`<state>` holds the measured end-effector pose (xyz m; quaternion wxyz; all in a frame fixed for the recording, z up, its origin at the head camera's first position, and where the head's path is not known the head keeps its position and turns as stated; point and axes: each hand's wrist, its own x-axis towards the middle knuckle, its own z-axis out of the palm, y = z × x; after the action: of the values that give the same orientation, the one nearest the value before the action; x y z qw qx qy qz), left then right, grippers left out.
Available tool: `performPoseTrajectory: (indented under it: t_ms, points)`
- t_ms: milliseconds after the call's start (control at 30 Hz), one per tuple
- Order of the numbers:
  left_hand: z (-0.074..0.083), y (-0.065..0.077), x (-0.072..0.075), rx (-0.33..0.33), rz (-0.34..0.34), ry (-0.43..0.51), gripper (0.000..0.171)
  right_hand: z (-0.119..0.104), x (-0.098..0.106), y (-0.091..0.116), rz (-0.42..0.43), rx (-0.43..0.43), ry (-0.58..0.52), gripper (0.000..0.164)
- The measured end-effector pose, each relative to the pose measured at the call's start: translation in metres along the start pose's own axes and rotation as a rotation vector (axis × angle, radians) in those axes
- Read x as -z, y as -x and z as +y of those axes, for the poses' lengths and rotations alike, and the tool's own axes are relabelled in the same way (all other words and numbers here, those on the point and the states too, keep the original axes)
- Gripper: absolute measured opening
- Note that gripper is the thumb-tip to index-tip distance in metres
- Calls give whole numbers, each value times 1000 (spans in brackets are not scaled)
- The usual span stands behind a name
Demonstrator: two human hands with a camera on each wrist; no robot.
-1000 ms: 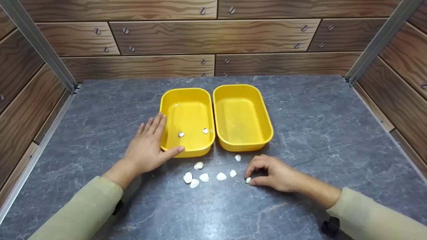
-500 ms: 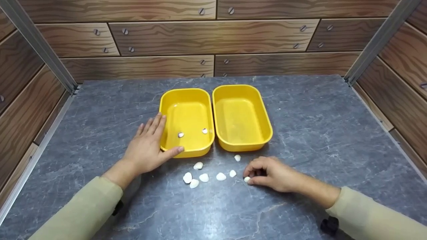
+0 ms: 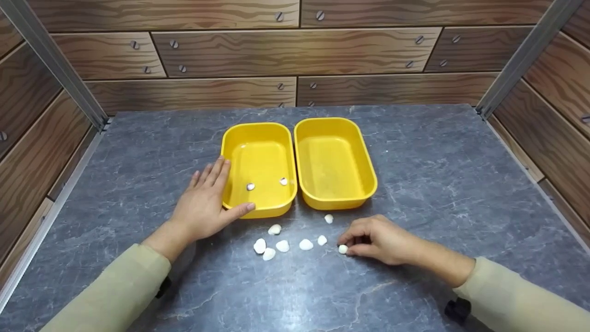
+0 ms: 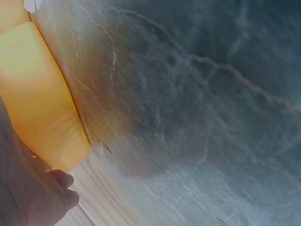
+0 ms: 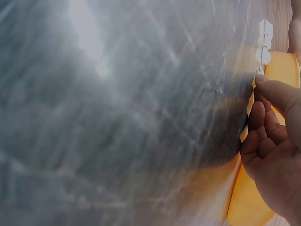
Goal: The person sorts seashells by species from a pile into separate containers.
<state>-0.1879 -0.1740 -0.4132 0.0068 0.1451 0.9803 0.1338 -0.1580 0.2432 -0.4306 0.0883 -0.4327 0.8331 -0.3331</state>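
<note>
My left hand (image 3: 203, 205) lies with straight fingers over the left wall and near corner of the left yellow container (image 3: 260, 211). Two small shells, one of them a dark-edged seashell (image 3: 250, 186), lie on that container's floor. In front of the right yellow container (image 3: 336, 203), my right hand (image 3: 380, 240) is low at the table with curled fingers. Its thumb and index finger pinch a small white seashell (image 3: 343, 249), partly covered by the fingertips. The right wrist view shows the right hand (image 5: 277, 136) from its thumb side, with the pinched shell barely visible.
Several white seashells (image 3: 305, 244) lie loose on the grey marbled table (image 3: 438, 170) before the containers. One small shell (image 3: 328, 219) sits close to the right container. Wood-patterned panels (image 3: 295, 53) and metal posts enclose the back and sides.
The right hand and the seashell at its fingertips have shifted only very slightly; a bit more of the shell shows than one second ago. The left hand and containers have stayed put.
</note>
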Motion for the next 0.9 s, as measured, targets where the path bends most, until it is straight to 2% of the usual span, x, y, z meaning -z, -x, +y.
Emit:
performPoseTrajectory:
  t_ms: [200, 400, 733, 900]
  points:
    - [0, 0, -1, 3, -4, -7, 121, -8, 5, -4, 49, 49, -59, 14]
    - [0, -1, -1, 9, -6, -7, 120, -28, 17, -22, 123, 103, -63, 17]
    - [1, 0, 0, 15, -9, -8, 118, -60, 41, -78, 219, 135, -76, 16]
    - [1, 0, 1, -2, -5, -3, 119, -65, 48, -108, 254, 89, -52, 16]
